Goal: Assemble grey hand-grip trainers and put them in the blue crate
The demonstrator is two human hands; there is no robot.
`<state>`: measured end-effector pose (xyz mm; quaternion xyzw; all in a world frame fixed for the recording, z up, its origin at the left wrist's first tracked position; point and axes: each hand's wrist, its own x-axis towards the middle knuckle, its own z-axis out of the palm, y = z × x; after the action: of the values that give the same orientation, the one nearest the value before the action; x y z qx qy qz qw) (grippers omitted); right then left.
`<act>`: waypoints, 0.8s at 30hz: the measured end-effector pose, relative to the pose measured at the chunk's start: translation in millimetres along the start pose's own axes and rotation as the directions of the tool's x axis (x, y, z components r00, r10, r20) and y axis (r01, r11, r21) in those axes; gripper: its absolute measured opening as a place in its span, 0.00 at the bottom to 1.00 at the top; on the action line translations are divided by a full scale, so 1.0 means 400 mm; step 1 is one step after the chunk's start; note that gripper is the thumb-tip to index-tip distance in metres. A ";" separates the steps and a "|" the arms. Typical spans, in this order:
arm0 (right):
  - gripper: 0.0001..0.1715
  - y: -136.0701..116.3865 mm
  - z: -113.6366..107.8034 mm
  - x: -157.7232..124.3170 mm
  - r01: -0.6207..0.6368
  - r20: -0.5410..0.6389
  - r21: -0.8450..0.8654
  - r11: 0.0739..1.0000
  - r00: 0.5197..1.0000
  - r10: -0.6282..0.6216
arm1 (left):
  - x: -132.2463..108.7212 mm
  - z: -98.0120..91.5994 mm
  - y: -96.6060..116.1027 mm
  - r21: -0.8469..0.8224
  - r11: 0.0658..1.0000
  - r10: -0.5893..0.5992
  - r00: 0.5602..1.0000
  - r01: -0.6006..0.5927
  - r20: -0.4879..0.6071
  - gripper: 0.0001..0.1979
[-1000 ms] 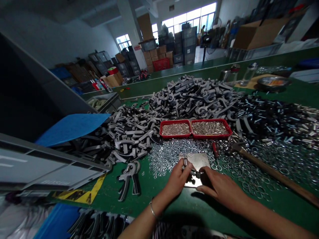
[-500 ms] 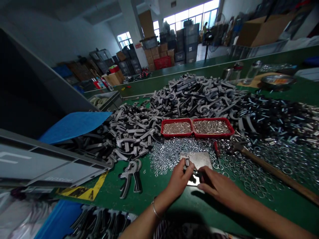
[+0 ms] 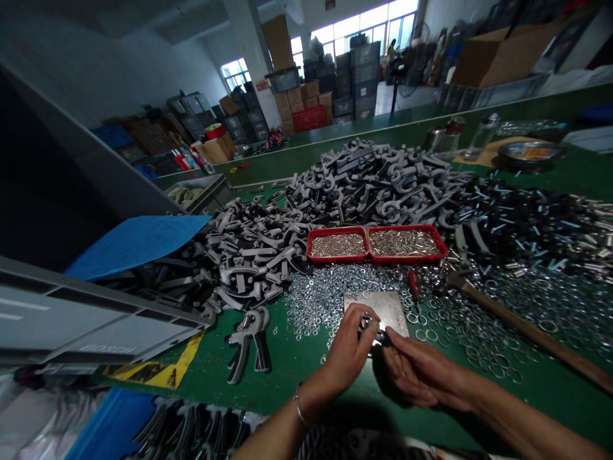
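The left hand (image 3: 352, 348) comes up from the bottom edge with a thin metal bracelet (image 3: 301, 409) on its wrist, knuckles raised and fingers curled down around a small dark part with a shiny metal spring (image 3: 371, 327), which it pinches over the near edge of a flat, dull grey square steel plate (image 3: 383, 305). The right hand (image 3: 414, 370) lies lower and flatter, palm turned partly up, its fingertips closed on the same small part from the other side, so both hands meet at the plate's near edge. The plate lies on the green bench top (image 3: 306, 364), ringed by a glittering scatter of small silvery washers (image 3: 320, 297) and larger wire rings (image 3: 483, 345). Just beyond stand two shallow red plastic trays (image 3: 376, 245) of fine bright metal pieces. A wooden-handled hammer (image 3: 522, 329) lies slanting to the right. To the left, an assembled grey hand gripper with curved handles (image 3: 249, 342) rests alone, below a tall heap of matte grey moulded plastic handles (image 3: 345, 191).
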<state>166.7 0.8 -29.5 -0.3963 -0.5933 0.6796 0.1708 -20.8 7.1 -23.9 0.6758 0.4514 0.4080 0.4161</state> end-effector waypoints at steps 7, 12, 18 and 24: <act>0.31 -0.009 -0.008 0.005 0.075 -0.270 -0.233 0.970 0.953 -0.139 | 0.004 0.026 -0.021 -0.005 0.994 -0.107 0.986 0.107 -0.125 0.12; 0.39 -0.005 -0.009 0.016 0.016 -0.095 -0.211 0.977 0.995 -0.036 | 0.019 0.026 -0.026 0.142 0.985 0.097 0.995 -0.095 -0.012 0.10; 0.30 0.013 -0.002 0.017 0.093 -0.239 -0.164 0.982 0.962 -0.131 | 0.017 0.041 -0.037 0.122 0.991 -0.036 0.988 0.055 -0.151 0.10; 0.29 0.011 -0.001 0.006 0.123 -0.167 -0.142 0.982 0.975 -0.147 | 0.015 0.025 -0.027 0.193 0.977 0.103 0.994 -0.093 -0.043 0.08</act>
<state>166.4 1.8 -34.5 -0.4240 -0.6445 0.5883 0.2423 -13.1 13.4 -36.2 0.7229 0.4654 0.4008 0.3167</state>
